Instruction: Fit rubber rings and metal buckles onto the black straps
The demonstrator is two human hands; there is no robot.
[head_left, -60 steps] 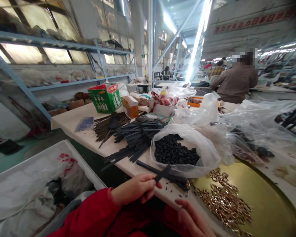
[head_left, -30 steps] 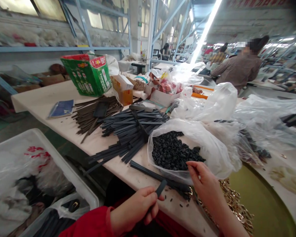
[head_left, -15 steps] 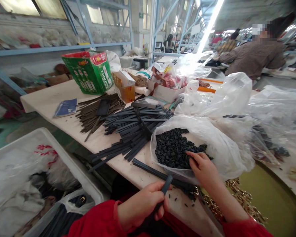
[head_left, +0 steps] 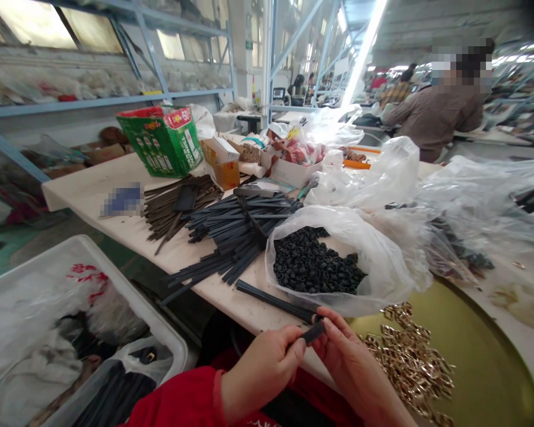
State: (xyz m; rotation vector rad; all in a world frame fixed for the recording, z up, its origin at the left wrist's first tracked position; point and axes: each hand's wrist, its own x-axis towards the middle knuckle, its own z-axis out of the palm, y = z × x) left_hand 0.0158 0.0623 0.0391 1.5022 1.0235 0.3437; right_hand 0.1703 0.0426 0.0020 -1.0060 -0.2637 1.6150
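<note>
My left hand (head_left: 267,365) is closed around a dark strap (head_left: 312,334), whose flat end sticks out past the thumb. Against that end, my right hand (head_left: 351,362) pinches a small black loop (head_left: 317,318), partly hidden by the fingertips. Just beyond the hands stands an open clear plastic bag (head_left: 385,281) holding a heap of small black loops (head_left: 311,261). A bundle of dark straps (head_left: 271,300) lies along the table edge, its near end behind my right fingers. To the right, gold-coloured buckles (head_left: 413,359) are piled on a round yellowish tray (head_left: 485,344).
Loose black straps (head_left: 231,231) and brown straps (head_left: 164,207) spread over the table (head_left: 84,184). Behind them are a green carton (head_left: 160,145) and a small box (head_left: 220,163). A white bin (head_left: 86,246) stands at lower left. A co-worker (head_left: 436,112) sits at back right.
My right hand has left the heap in the bag and come down to the strap end, with a small loop in its fingers. The view has shifted slightly, showing more of the tray.
</note>
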